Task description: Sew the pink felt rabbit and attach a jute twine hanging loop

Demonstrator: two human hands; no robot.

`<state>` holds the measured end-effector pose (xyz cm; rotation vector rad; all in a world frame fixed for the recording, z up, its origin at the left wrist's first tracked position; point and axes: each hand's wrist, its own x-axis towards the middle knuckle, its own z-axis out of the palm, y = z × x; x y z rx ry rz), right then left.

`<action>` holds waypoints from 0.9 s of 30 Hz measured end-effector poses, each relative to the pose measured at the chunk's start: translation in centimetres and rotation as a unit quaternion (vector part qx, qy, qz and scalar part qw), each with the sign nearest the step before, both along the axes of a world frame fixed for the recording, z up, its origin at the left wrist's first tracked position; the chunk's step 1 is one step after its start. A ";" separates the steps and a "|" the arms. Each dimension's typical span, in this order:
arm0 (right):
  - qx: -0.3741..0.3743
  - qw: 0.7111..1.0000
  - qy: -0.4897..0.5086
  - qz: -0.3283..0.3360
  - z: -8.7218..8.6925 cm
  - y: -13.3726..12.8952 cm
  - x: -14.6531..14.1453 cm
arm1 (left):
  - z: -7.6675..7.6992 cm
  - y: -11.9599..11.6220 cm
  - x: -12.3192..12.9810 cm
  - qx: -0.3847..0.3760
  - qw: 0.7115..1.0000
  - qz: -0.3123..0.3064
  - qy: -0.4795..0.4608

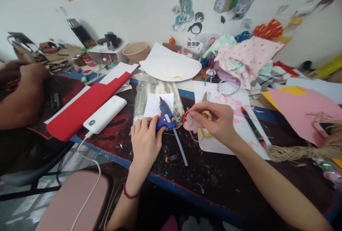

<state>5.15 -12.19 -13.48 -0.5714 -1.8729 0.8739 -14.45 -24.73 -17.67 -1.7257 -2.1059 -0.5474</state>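
My left hand (146, 140) rests at the handle of a blue glue gun (166, 114), its fingers around the grip. The gun lies over a white paper (151, 104), nozzle pointing away, and a pale glue stick (181, 148) sticks out of its rear. To the right, my right hand (213, 118) pinches a small pink flower-shaped piece (192, 122) between thumb and fingers. Under that hand lie scissors with yellow handles (205, 132), partly hidden, on a white sheet (221, 146).
A white power bank (105, 114) with a cable and red sheets (88, 108) lie left. Another person's arm (24, 95) is at the far left. Twine (299, 152), pink paper (307, 111) and a black cutter (253, 126) lie right. A bowl (135, 52) stands behind.
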 end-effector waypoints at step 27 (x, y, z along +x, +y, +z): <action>-0.092 0.946 0.031 0.310 0.4 -1.6 0.9 | 5.1 -1.5 3.4 0.237 0.878 -0.291 -0.296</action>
